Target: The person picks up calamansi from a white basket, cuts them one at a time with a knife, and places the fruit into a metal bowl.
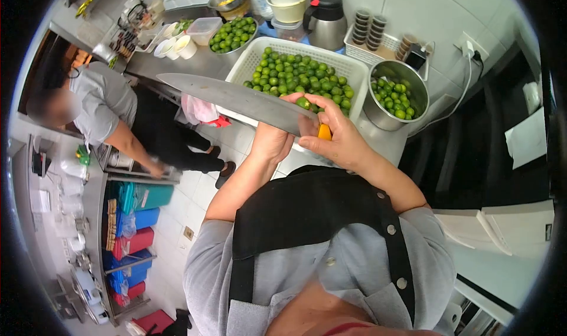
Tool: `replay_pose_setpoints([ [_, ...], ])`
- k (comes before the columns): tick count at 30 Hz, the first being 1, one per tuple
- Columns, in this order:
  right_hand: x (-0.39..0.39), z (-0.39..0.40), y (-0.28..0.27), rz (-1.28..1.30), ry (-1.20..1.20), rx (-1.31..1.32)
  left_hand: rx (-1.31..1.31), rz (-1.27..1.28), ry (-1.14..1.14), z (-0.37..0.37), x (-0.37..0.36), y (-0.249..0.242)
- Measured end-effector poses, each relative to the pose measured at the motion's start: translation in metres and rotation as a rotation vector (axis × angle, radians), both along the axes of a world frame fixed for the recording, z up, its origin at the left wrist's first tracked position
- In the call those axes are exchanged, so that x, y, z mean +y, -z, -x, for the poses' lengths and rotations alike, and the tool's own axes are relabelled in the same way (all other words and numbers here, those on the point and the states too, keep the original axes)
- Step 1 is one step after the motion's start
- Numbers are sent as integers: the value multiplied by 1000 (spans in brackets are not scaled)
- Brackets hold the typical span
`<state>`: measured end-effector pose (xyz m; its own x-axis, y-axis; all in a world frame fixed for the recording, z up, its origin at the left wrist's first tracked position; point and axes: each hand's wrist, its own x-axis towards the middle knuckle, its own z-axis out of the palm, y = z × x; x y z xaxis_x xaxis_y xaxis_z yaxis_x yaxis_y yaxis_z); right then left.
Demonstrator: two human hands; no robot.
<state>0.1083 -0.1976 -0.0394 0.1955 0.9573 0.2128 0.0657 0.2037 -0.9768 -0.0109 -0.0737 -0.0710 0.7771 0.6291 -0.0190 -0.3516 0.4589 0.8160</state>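
My right hand [336, 136] is closed round the yellow handle [324, 131] of a large kitchen knife [236, 101]. Its wide blade points to the left, crossing in front of my left hand [273, 142]. Most of my left hand's fingers are hidden behind the blade; some fingertips show above it, against a green lime [303, 103] pinched there beside my right fingers. Just beyond both hands, a white perforated crate [241, 70] holds many limes [295, 70].
A steel pot [378, 113] of limes stands right of the crate, a bowl of limes [233, 35] to its left. Behind are a thermal jug [326, 20] and stacked tubs [287, 11]. Another person [106, 100] stands at left, near shelves with coloured bins [142, 197].
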Motion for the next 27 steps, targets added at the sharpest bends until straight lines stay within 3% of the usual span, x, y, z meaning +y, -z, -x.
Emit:
replay_pose_setpoints([
  [8, -10, -8, -5, 31, 68, -116, -39, 63, 28, -11, -6, -3],
  [14, -8, -4, -2, -21, 55, -53, -69, 44, 44, -12, -3, 2],
  [20, -8, -16, 7, -92, 63, -236, -116, 73, 66, -7, -2, -2],
  [27, -14, -15, 6, -11, 28, 63, -61, -17, 99, -12, -11, -4],
])
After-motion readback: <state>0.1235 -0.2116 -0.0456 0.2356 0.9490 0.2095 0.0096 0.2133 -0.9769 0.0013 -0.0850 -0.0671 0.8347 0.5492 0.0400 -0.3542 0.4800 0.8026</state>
